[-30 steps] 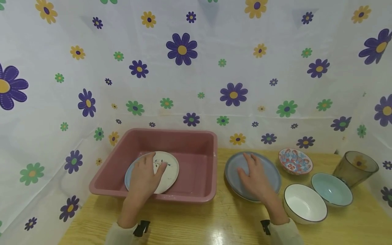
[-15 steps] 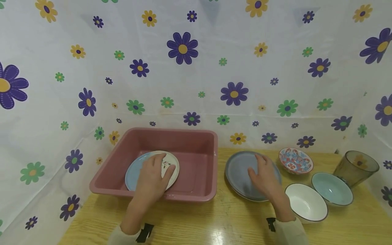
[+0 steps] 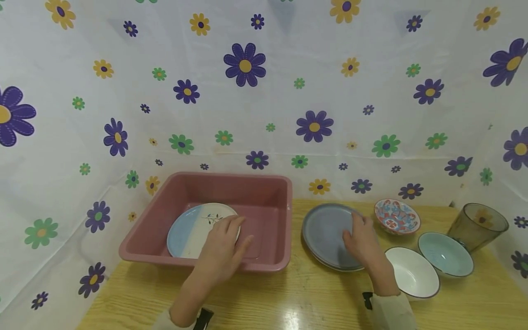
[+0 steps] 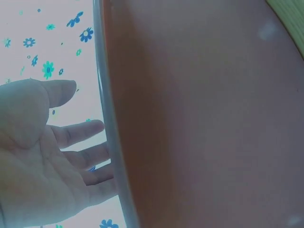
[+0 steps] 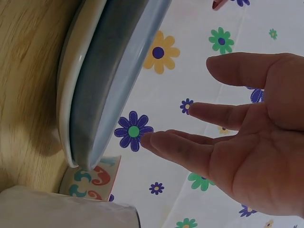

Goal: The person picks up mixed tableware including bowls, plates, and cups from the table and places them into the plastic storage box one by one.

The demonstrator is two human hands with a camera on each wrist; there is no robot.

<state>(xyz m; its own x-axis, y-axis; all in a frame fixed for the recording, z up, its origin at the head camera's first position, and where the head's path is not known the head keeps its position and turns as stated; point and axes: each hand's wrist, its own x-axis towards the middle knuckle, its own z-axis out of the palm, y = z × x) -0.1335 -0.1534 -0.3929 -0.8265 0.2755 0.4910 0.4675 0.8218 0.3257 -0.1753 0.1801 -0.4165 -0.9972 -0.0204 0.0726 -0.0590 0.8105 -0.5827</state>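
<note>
My left hand (image 3: 222, 250) hovers over the front of the pink basin (image 3: 264, 183), fingers relaxed and nothing in them. Inside that basin lies a plate (image 3: 191, 231), part light blue and part cream with a leafy sprig. In the left wrist view the fingers spread beside the basin's rim (image 4: 111, 118). Over the right edge of a grey-blue plate (image 3: 326, 233) is my right hand (image 3: 365, 240), holding nothing. The right wrist view shows this plate stacked on a cream one (image 5: 71, 104), with the fingers apart from both.
Right of the plates stand a red-and-blue patterned bowl (image 3: 398, 217), a white bowl (image 3: 412, 272), a pale turquoise bowl (image 3: 445, 254) and a brownish see-through cup (image 3: 478, 227). The wooden table (image 3: 264, 298) backs onto a flower-print sheet (image 3: 280, 101).
My left hand has moved right and nearer the basin's front rim, uncovering more of its plate. My right hand has shifted right across the grey-blue plate. The dishes have not moved.
</note>
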